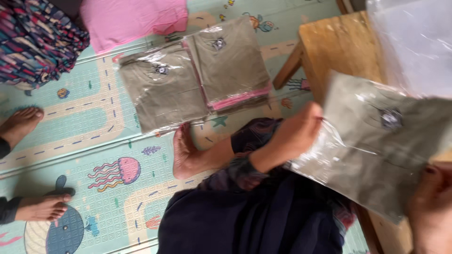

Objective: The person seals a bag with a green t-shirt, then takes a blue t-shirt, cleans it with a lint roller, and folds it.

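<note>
While both hands grip it, a clear plastic bag holding a folded olive-grey shirt [376,141] sits at the right of the frame, over a wooden stool [339,47]. Its small dark round emblem faces up near the upper right of the bag. Left hand [294,134] clasps the bag's left edge, fingers closed on the film; right hand [431,207] holds the lower right corner, partly cut off by the frame. Two more bagged olive shirts [197,80] lie overlapped at upper centre on the patterned play mat [94,141], one with a pink strip along its edge. Pink cloth [136,19] lies above them. Open mat remains at lower left, bordered by another person's bare feet [28,164].
</note>
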